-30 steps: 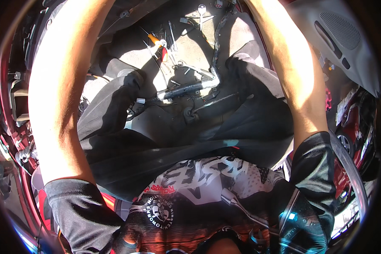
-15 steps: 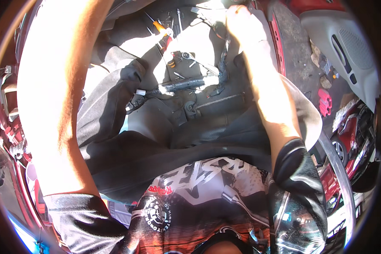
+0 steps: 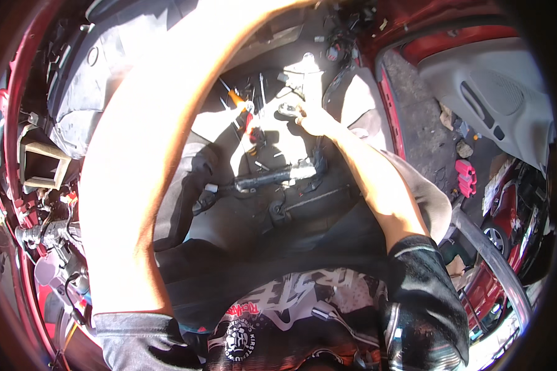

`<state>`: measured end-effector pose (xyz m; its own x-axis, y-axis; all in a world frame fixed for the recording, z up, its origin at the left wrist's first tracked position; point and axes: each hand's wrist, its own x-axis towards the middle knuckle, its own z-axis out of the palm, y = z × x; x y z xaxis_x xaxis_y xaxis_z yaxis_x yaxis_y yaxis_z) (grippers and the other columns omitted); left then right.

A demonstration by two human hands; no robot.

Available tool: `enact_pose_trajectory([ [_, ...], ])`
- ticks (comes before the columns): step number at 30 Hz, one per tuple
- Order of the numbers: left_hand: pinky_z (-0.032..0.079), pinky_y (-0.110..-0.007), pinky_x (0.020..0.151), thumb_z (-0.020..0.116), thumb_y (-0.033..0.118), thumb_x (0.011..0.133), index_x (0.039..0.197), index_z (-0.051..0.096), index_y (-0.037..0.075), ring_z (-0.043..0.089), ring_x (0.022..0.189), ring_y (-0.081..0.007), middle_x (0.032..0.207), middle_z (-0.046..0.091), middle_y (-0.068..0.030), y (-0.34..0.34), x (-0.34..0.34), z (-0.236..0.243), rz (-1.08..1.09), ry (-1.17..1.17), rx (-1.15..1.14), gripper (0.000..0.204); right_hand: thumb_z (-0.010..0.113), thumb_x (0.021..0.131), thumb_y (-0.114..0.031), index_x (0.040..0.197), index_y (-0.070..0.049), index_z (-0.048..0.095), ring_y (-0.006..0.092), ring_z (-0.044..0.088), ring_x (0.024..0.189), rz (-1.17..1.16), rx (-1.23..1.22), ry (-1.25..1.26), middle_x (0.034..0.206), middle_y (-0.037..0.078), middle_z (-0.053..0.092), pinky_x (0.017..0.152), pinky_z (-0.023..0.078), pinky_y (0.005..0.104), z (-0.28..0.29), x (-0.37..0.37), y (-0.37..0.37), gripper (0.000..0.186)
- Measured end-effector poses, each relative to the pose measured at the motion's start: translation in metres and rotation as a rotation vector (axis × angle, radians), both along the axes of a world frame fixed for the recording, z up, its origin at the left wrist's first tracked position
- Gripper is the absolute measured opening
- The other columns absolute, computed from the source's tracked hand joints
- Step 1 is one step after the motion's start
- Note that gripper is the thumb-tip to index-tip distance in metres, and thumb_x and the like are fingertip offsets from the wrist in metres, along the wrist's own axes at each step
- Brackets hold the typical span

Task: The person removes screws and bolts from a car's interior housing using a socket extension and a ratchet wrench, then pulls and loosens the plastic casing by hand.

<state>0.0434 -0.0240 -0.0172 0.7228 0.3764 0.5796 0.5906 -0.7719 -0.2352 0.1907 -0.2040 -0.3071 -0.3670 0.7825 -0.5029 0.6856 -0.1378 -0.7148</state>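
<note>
Reaching farther now, right hand (image 3: 315, 119) at metal socket (image 3: 288, 109).

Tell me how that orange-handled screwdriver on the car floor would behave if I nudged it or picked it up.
The orange-handled screwdriver looks stiff, a thin metal shaft on a hard grip. Its rounded handle would probably roll when pushed, though the loose tools around it may stop it. It seems light enough for the right hand nearby to lift easily.

A car repair spot, inside a stripped red car. Tools (image 3: 241, 102) lie on the bare floor (image 3: 291, 148). A grey door panel (image 3: 495, 99) stands open right, another car (image 3: 507, 229) beyond.
</note>
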Motion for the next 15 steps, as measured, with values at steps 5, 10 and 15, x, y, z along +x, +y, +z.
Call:
enact_pose_trajectory([
  [5,0.038,-0.053,0.108,0.057,0.024,0.089,0.095,0.063,0.007,0.053,0.118,-0.0348,0.101,0.063,-0.0121,-0.007,0.013,0.001,-0.018,-0.103,-0.03,0.018,0.059,0.095,-0.036,0.094,-0.01,0.059,0.0105,0.052,0.06,-0.43,-0.031,0.324,0.068,0.0,0.057,0.057,0.042,0.026,0.147,0.083,0.065,0.026],
  [10,0.036,-0.055,0.109,0.059,0.026,0.085,0.09,0.067,0.01,0.05,0.122,-0.0361,0.099,0.064,-0.0101,-0.013,-0.006,0.01,0.106,0.047,-0.116,0.019,0.049,0.099,-0.057,0.094,-0.008,0.059,0.006,0.039,0.049,-0.591,0.006,0.431,0.063,-0.006,0.046,0.047,0.033,0.0238,0.281,0.064,0.093,0.05],
  [15,0.035,-0.058,0.109,0.063,0.027,0.082,0.089,0.068,0.009,0.05,0.125,-0.0359,0.099,0.064,-0.0107,-0.016,0.002,0.008,0.075,-0.031,-0.148,0.02,0.046,0.097,-0.064,0.102,-0.006,0.06,0.0047,0.035,0.046,-0.519,-0.046,0.442,0.063,-0.005,0.045,0.043,0.03,0.0228,0.307,0.049,0.118,0.06],
])
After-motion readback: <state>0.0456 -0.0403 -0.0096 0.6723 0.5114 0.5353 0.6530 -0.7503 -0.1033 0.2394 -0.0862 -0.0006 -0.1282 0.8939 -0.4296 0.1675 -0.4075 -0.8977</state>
